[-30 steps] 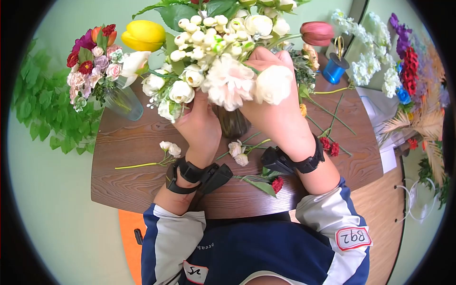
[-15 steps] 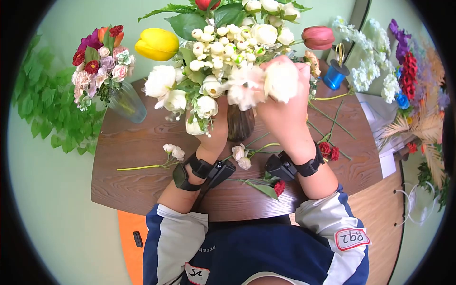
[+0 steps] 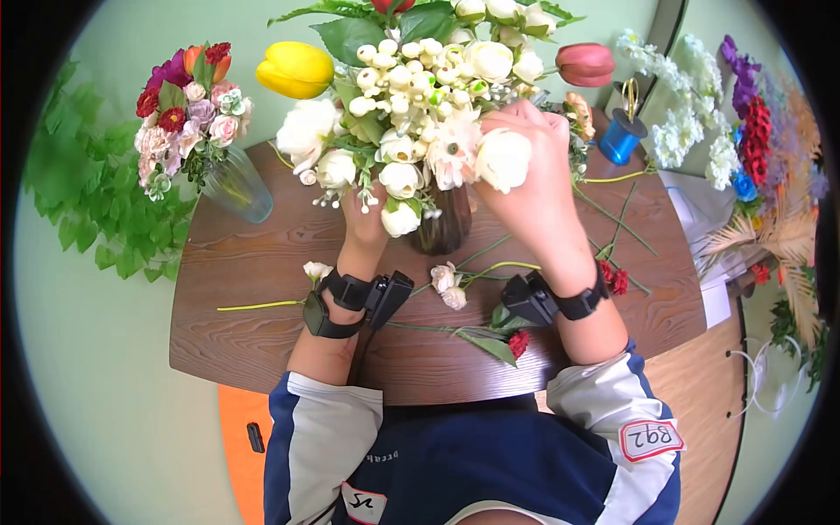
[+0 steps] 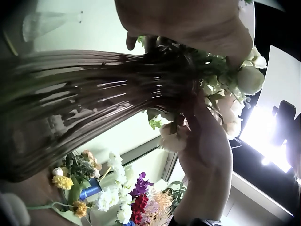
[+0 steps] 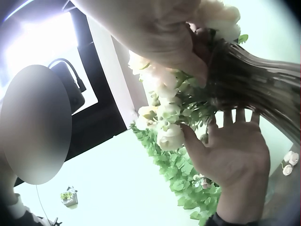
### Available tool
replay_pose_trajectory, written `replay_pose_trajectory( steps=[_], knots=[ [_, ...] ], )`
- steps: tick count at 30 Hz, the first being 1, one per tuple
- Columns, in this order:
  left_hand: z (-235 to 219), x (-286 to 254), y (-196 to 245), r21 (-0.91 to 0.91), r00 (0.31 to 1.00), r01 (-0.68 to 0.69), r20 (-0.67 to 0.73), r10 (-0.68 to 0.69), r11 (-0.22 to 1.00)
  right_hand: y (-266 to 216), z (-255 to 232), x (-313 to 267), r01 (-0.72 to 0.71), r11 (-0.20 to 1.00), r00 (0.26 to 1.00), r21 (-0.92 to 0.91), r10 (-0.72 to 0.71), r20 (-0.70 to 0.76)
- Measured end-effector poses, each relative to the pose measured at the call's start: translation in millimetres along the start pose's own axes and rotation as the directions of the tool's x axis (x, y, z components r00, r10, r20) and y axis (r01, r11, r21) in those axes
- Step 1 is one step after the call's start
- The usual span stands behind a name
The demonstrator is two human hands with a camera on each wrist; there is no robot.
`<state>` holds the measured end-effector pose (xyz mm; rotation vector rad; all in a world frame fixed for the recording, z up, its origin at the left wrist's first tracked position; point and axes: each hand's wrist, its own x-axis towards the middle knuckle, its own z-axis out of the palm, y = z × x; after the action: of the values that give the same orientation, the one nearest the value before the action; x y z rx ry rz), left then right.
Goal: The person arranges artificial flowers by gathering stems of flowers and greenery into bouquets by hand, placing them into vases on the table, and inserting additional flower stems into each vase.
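A bouquet of artificial flowers point(image 3: 411, 83) stands in a dark ribbed glass vase point(image 3: 442, 223) in the middle of the table. My right hand point(image 3: 529, 149) is at the bouquet's right side, fingers curled behind a large white rose point(image 3: 504, 161), pinching its stem near the vase mouth; the fingertips are partly hidden. My left hand point(image 5: 239, 155) has its palm turned up in the right wrist view, with straight fingers against the vase neck and the thumb by a white bloom point(image 5: 170, 136). In the head view, flowers cover most of the left hand.
A glass vase of mixed flowers point(image 3: 241, 188) stands at the left. Loose pale roses point(image 3: 446, 284), red carnations point(image 3: 518, 343) and cut stems lie on the wooden table point(image 3: 236, 341). A blue ribbon spool point(image 3: 621, 140) stands at the back right, near more flowers.
The bouquet has shifted slightly to the right since a second ago. My left hand has dropped lower under the blooms, while the right hand stays by the white rose.
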<state>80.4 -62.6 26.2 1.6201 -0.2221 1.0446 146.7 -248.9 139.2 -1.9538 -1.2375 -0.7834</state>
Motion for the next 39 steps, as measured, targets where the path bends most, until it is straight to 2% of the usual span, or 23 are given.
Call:
replay_pose_trajectory(
  steps=[1, 3, 5, 6, 8, 10, 12, 13, 14, 16, 17, 18, 20, 21, 22, 23, 24, 25, 26, 27, 30, 36, 39],
  knots=[
    [-6.3, 2.0, -6.0, 0.443, 0.995, -0.084, -0.003, 0.095, 0.893, -0.6, -6.8, 0.0, 0.001, 1.0, 1.0, -0.001, -0.001, -0.001],
    [-11.3, -7.4, -45.3, 0.475, 0.989, -0.125, -0.012, 0.148, 0.871, -4.0, -26.2, -0.1, -0.051, 0.97, 0.999, 0.239, 0.05, 0.009],
    [-12.9, -11.5, -56.4, 0.484, 0.96, -0.246, 0.007, 0.278, 0.84, -11.4, -48.2, -1.6, 0.049, 0.996, 0.986, 0.081, -0.035, -0.166],
    [-11.5, -11.8, -51.8, 0.484, 0.96, -0.245, 0.001, 0.279, 0.84, -15.2, -55.7, -3.5, 0.071, 0.997, 0.964, -0.021, -0.073, -0.256],
    [-5.4, -8.6, -33.9, 0.574, 0.945, -0.296, 0.06, 0.322, 0.764, -19.5, -66.9, -7.1, 0.086, 0.996, 0.971, 0.032, -0.077, -0.227],
    [-1.4, -3.2, -26.4, 0.572, 0.913, -0.375, 0.093, 0.397, 0.73, -20.5, -67.9, -6.5, 0.098, 0.992, 0.977, 0.083, -0.08, -0.2],
    [0.9, -3.9, -35.1, 0.563, 0.937, -0.316, 0.056, 0.345, 0.764, -17.6, -58.4, -0.9, 0.316, 0.928, 0.935, 0.196, -0.269, -0.233],
    [0.9, -5.8, -38.3, 0.388, 0.963, -0.228, -0.044, 0.265, 0.893, -17.2, -53.8, -0.7, 0.305, 0.94, 0.944, 0.152, -0.276, -0.182],
    [3.6, -3.7, -26.9, 0.463, 0.959, -0.25, -0.002, 0.283, 0.85, -12.4, -45.5, 1.2, 0.312, 0.938, 0.941, 0.152, -0.284, -0.183],
    [9.6, -4.6, -24.6, 0.445, 0.956, -0.254, -0.018, 0.292, 0.859, -1.2, -27.8, 4.7, 0.32, 0.945, 0.932, 0.073, -0.3, -0.204],
    [13.5, -6.5, -25.1, 0.269, 0.973, -0.175, -0.102, 0.209, 0.947, 0.4, -26.0, 4.6, 0.284, 0.952, 0.948, 0.111, -0.262, -0.181],
    [13.8, -6.2, -25.8, 0.269, 0.972, -0.178, -0.105, 0.212, 0.947, 2.0, -23.2, 3.5, 0.289, 0.951, 0.947, 0.11, -0.266, -0.182],
    [15.0, -4.9, -19.3, 0.384, 0.964, -0.252, 0.018, 0.265, 0.889, 2.5, -19.1, 0.9, 0.134, 0.938, 0.988, 0.32, -0.101, -0.119],
    [16.5, -4.7, -11.6, 0.314, 0.96, -0.267, 0.008, 0.279, 0.911, 1.3, -22.3, 0.7, 0.136, 0.937, 0.988, 0.32, -0.104, -0.115],
    [16.9, -3.0, -3.6, 0.315, 0.961, -0.265, 0.005, 0.278, 0.911, -1.6, -28.8, 1.0, 0.2, 0.972, 0.959, 0.12, -0.17, -0.227],
    [17.2, -1.1, 4.2, 0.35, 0.931, -0.354, 0.038, 0.364, 0.868, -6.6, -35.2, 1.6, 0.237, 0.967, 0.913, -0.091, -0.254, -0.32],
    [16.8, -0.6, 7.6, 0.381, 0.892, -0.438, 0.073, 0.446, 0.814, -13.2, -40.4, 0.4, 0.241, 0.966, 0.913, -0.09, -0.258, -0.317],
    [9.0, -2.5, -9.7, 0.547, 0.839, -0.52, 0.183, 0.513, 0.656, -21.7, -46.0, -2.5, 0.24, 0.962, 0.886, -0.13, -0.272, -0.376],
    [8.7, -2.1, -8.8, 0.551, 0.839, -0.518, 0.177, 0.515, 0.654, -31.4, -53.2, -5.0, 0.238, 0.957, 0.853, -0.169, -0.289, -0.435],
    [9.5, -0.6, -7.2, 0.547, 0.852, -0.494, 0.148, 0.503, 0.676, -48.8, -58.7, -5.1, 0.263, 0.947, 0.894, -0.182, -0.311, -0.324],
    [17.2, 0.6, -0.9, 0.522, 0.889, -0.421, 0.075, 0.451, 0.742, -54.0, -37.0, 12.2, 0.503, 0.858, 0.82, -0.098, -0.511, -0.257],
    [26.0, -2.0, 12.0, 0.449, 0.948, -0.259, -0.052, 0.314, 0.855, -56.1, 1.7, 38.3, 0.525, 0.844, 0.808, -0.114, -0.536, -0.244],
    [21.5, -3.1, 12.8, 0.443, 0.954, -0.252, -0.034, 0.297, 0.86, -49.4, 8.3, 40.2, 0.562, 0.827, 0.773, -0.016, -0.532, -0.347]
  ],
)
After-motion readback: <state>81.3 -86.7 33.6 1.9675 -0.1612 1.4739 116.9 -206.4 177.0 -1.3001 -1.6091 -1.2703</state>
